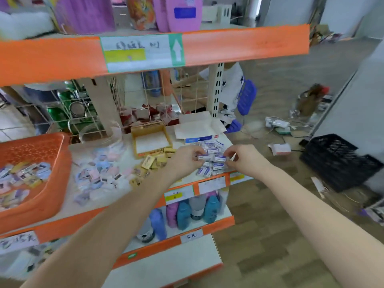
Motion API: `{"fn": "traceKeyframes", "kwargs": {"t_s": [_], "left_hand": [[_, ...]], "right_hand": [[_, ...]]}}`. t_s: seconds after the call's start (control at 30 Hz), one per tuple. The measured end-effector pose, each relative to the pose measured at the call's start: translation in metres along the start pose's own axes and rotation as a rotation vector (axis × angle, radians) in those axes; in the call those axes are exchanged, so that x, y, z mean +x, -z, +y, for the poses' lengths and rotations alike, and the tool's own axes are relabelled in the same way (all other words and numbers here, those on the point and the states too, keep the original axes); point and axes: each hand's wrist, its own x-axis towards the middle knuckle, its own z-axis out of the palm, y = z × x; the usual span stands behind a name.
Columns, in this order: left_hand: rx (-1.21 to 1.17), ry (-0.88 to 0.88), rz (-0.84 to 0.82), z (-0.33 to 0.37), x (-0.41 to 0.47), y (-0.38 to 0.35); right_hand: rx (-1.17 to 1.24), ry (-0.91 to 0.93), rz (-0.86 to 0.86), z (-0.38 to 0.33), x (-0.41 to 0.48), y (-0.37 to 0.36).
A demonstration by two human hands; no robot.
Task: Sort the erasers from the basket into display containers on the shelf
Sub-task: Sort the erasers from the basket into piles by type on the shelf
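While both hands work over the blue-white erasers (212, 163) piled at the right end of the white shelf top (93, 204), the left hand (185, 161) pinches one of them & the right hand (244, 160) has its fingers curled on another right beside it. Orange basket (47, 140) sits far left w/ mixed erasers inside. Btwn them: pastel erasers (99, 173), yellow erasers (153, 162) by a yellow box (150, 129), and an open white box (199, 124) behind the pile. Bottles (182, 213) are on the shelf below. Brown floor (270, 225) w/ a black crate (336, 163) on the right.
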Motion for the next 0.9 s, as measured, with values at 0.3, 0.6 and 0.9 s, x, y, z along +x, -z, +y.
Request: {"fn": "traceKeyframes", "kwargs": {"t_s": [0.3, 0.6, 0.9], "left_hand": [[-0.072, 0.076, 0.2, 0.008, -0.015, -0.044], [-0.166, 0.106, 0.398, 0.002, -0.022, -0.064], [-0.222, 0.143, 0.484, 0.001, -0.022, -0.065]], "right_hand": [[0.22, -0.105, 0.206, 0.003, -0.005, -0.039], [0.315, -0.091, 0.26, 0.006, -0.007, -0.056], [0.388, -0.109, 0.355, 0.017, -0.01, -0.066]]}}
